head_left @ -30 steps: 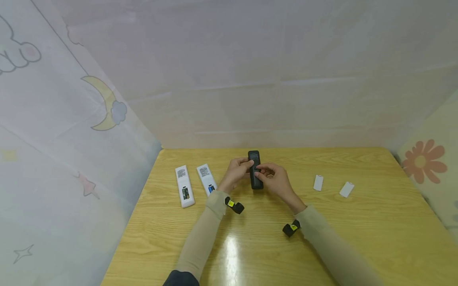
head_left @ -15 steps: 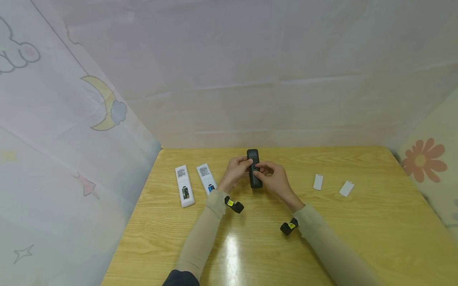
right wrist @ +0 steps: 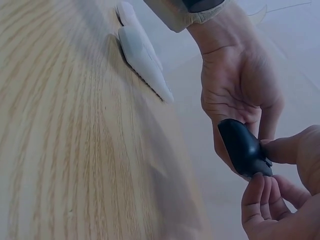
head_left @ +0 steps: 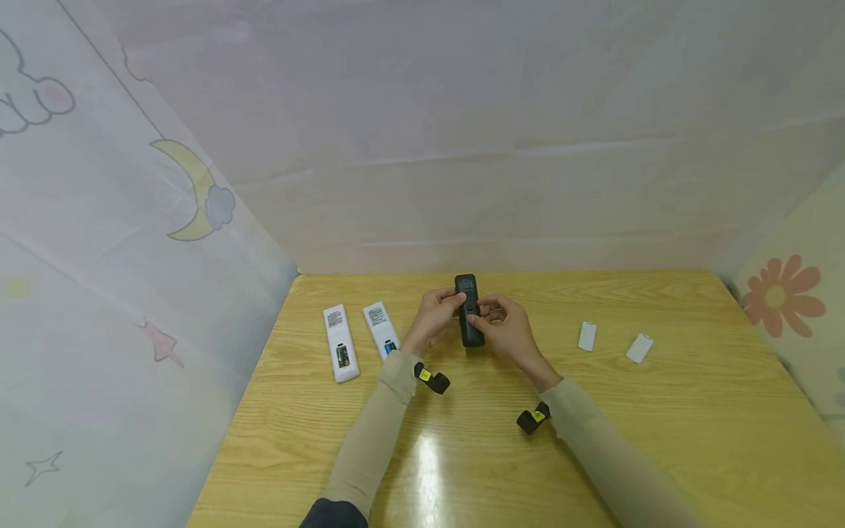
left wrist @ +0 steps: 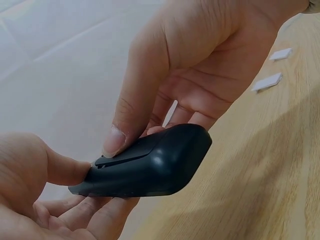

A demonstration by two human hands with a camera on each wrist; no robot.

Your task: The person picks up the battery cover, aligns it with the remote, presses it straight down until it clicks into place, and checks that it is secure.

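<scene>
A black remote control (head_left: 466,282) is held above the table with its back facing up. My left hand (head_left: 432,319) grips its left side, thumb on the back and the other fingers underneath. From the right, my right hand (head_left: 510,334) holds the lower part, its thumb pressing on the battery cover. In the left wrist view, the battery cover (left wrist: 127,154) shows a raised edge near the right thumb (left wrist: 116,139). The right wrist view shows the end of the black remote (right wrist: 239,142) between both hands.
To the left lie two white remotes, one (head_left: 335,334) with its battery bay uncovered and another (head_left: 376,317) partly behind the left wrist, a blue battery visible in it. Two small white battery covers (head_left: 587,336) (head_left: 639,348) lie at the right. A wall cloth (head_left: 422,205) stands behind the wooden table (head_left: 462,455).
The black remote and right hand have shifted slightly up and left. The right index finger has moved off the remote's back to its side, while the thumb stays on the cover.
</scene>
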